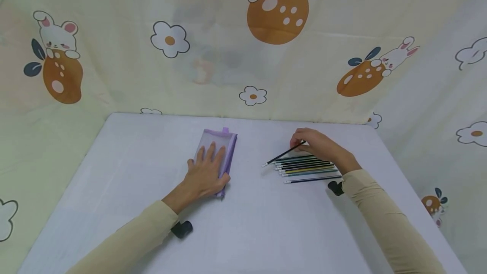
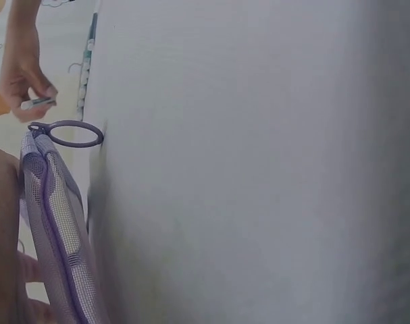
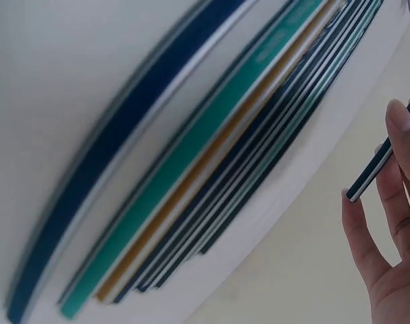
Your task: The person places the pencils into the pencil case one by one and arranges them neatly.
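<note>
My left hand (image 1: 207, 172) lies with fingers spread over a purple mesh zip pouch (image 1: 228, 138) on the table. In the left wrist view, the pouch (image 2: 59, 223) shows its zip edge and a dark ring pull (image 2: 76, 133). My right hand (image 1: 317, 143) pinches one dark pencil (image 1: 283, 154) between thumb and fingers, its white eraser end pointing left. Below that hand lies a row of several pencils (image 1: 304, 165) in dark, green and yellow, side by side. One dark blue pencil (image 1: 312, 179) lies a little apart, nearest the front.
The white table (image 1: 243, 231) has its far edge against a cream curtain (image 1: 213, 75) printed with rabbits and flowers. Dark wrist cameras (image 1: 182, 229) sit under both sleeves, close over the table.
</note>
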Demonstrator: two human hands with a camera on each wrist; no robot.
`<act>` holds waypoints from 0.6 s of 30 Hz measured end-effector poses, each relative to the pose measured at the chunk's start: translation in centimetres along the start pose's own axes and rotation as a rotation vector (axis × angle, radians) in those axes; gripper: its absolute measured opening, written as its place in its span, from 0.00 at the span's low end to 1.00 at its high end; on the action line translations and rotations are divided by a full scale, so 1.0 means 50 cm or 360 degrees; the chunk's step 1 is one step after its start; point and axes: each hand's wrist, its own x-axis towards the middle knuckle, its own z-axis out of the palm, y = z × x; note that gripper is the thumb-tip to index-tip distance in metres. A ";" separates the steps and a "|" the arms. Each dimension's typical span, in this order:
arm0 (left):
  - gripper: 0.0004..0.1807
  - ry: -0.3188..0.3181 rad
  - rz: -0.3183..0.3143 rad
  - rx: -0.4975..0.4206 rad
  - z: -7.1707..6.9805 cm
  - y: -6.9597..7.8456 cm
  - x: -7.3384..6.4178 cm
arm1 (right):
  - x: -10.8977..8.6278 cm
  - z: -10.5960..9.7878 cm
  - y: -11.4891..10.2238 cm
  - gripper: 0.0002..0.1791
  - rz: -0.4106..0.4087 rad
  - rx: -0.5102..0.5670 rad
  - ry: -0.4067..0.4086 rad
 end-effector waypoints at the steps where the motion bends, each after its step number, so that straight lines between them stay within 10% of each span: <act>1: 0.45 -0.0002 -0.0003 0.0000 0.000 0.001 0.000 | 0.005 0.001 -0.005 0.11 -0.0003 -0.0007 0.0003; 18: 0.44 0.0037 -0.0121 0.0021 0.005 0.023 -0.004 | 0.112 0.025 -0.101 0.11 -0.0175 -0.0157 -0.0106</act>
